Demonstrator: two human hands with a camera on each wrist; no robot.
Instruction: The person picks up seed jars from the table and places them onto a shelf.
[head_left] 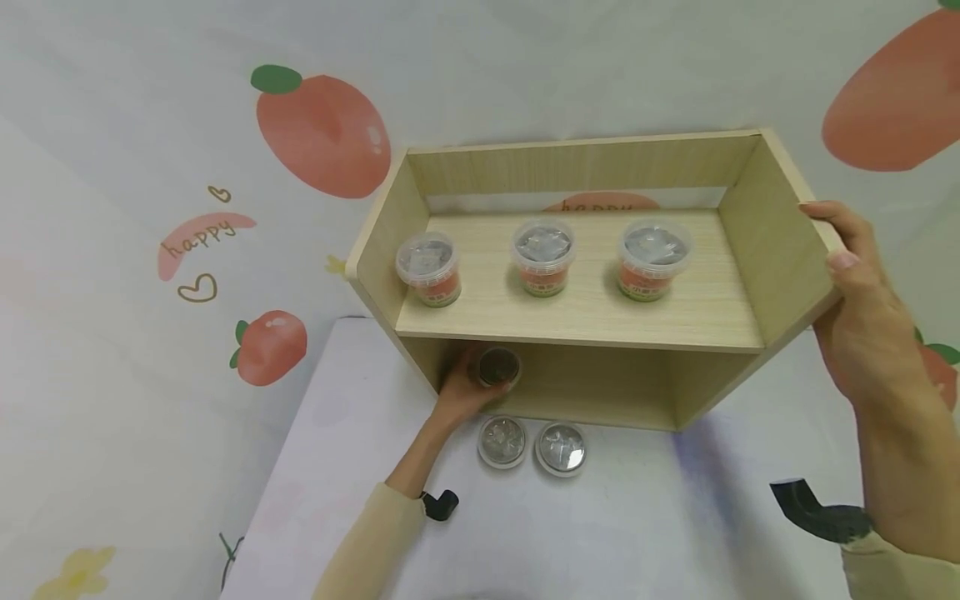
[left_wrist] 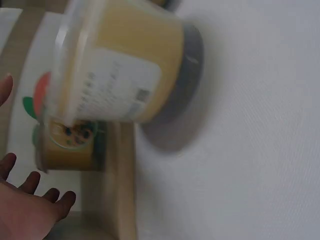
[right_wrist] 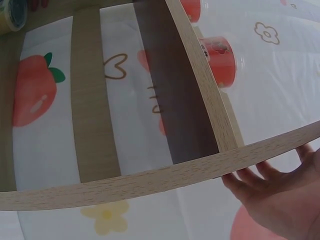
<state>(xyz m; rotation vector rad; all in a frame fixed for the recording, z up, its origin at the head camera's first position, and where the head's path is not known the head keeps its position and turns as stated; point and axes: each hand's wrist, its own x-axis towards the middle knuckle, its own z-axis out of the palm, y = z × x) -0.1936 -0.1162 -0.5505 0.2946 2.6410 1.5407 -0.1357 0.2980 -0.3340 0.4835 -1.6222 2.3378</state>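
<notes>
A two-tier wooden shelf (head_left: 577, 333) stands against the patterned wall covering. Inside its lower tier, at the left, my left hand (head_left: 463, 390) is beside a lidded plastic cup (head_left: 498, 367). The left wrist view shows that hand's fingers (left_wrist: 62, 205) spread, with the yellowish cup (left_wrist: 72, 150) just beyond them. At the right end, my right hand (head_left: 873, 308) grips the edge of the shelf's side panel, thumb on the near side. In the right wrist view, its fingers (right_wrist: 245, 182) lie along the panel's outer face.
On the upper tier stand three lidded cups with red contents: left (head_left: 429, 268), middle (head_left: 543, 257) and right (head_left: 652, 258). Two more lidded cups, one (head_left: 502, 442) beside the other (head_left: 561, 450), sit on the white table (head_left: 637, 517) before the shelf.
</notes>
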